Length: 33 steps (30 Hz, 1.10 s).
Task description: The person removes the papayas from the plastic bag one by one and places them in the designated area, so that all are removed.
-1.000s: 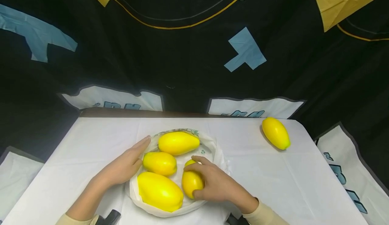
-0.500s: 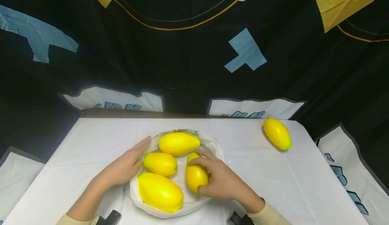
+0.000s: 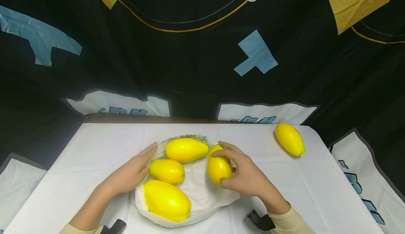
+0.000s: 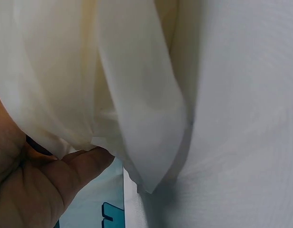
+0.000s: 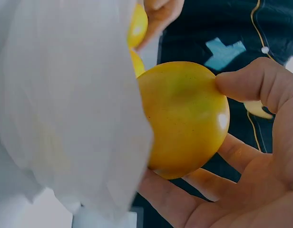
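Observation:
My right hand (image 3: 245, 172) grips a smooth yellow oval fruit (image 3: 219, 167) at the right rim of a white plastic bag (image 3: 199, 206). In the right wrist view, the thumb lies on top of this fruit (image 5: 184, 114) and the fingers reach under it; the bag hides its left part. My left hand (image 3: 129, 174) rests against the bag's left side with its fingers stretched out. From the left wrist, its thumb (image 4: 80, 171) shows at the bag's hanging edge. Inside the bag lie a back fruit (image 3: 186, 149), a middle fruit (image 3: 166, 171) and a larger front fruit (image 3: 167, 200), all yellow.
One more yellow fruit (image 3: 290, 140) lies at the table's back right corner. The bag sits on a white-covered table (image 3: 269, 170). Behind it hangs a black cloth (image 3: 190, 69) with blue and gold patches.
My right hand has moved the gripped fruit to the right and away from me, from inside the bag to its right rim. The left hand has stayed in place.

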Tool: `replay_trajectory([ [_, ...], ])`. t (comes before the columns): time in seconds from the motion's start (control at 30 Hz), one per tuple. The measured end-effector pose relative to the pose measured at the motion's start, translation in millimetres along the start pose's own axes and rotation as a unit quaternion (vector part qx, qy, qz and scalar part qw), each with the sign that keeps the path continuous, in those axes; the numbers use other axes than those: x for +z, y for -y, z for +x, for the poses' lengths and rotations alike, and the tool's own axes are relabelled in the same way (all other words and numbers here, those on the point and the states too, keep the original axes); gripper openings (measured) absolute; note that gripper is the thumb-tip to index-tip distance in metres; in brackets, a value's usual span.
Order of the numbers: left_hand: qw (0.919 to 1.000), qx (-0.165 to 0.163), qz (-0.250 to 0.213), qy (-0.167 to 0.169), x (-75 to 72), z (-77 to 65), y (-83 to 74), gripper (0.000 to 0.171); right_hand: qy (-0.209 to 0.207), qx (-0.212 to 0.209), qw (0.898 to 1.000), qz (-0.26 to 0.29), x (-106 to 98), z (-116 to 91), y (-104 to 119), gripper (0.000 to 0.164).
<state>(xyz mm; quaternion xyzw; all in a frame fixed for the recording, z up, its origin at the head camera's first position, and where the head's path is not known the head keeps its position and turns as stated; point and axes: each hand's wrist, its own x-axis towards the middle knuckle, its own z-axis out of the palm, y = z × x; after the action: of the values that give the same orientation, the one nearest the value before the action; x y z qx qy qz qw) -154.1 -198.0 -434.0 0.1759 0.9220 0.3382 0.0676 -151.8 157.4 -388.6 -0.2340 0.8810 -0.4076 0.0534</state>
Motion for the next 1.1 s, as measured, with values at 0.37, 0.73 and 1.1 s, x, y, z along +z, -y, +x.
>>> replay_trajectory([
  [0.37,1.0,-0.004,-0.002,0.0,-1.2,-0.7,-1.1,0.057,-0.045,0.01,0.999,0.015,-28,1,-12,0.065],
  [0.73,1.0,-0.001,0.0,0.0,-0.7,-0.4,-0.6,0.058,-0.089,0.036,0.995,0.014,-52,0,-34,0.058],
  [1.1,1.0,0.002,-0.002,0.001,1.8,0.2,0.8,0.057,-0.096,0.065,0.993,-0.003,-63,2,-66,0.058],
])
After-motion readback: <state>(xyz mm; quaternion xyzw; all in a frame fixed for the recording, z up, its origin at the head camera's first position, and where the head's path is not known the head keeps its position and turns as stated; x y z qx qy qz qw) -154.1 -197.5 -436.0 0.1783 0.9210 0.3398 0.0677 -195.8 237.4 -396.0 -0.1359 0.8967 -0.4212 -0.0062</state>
